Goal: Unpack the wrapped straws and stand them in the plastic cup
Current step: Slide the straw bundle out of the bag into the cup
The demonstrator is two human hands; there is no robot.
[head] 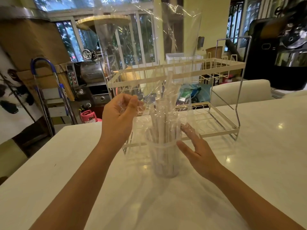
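Table [249, 163], white and glossy, fills the lower view. At its far side stands a two-tier white wire rack [179, 72] with a metal frame. In front of the rack, mid-table, a clear plastic cup [166, 160] stands upright and holds a bundle of white wrapped straws [163, 130], upright and rising well above the rim. A large clear plastic bag [146, 47], crinkled and see-through, stands tall over the straws with its lower part draped around them. The left hand [119, 113] is raised left of the bundle, fingers curled, pinching the bag's film. The right hand [196, 150] is just beside the cup's right rim, fingers spread wide and holding nothing; its uppermost fingertip lies behind the film, near the straws.
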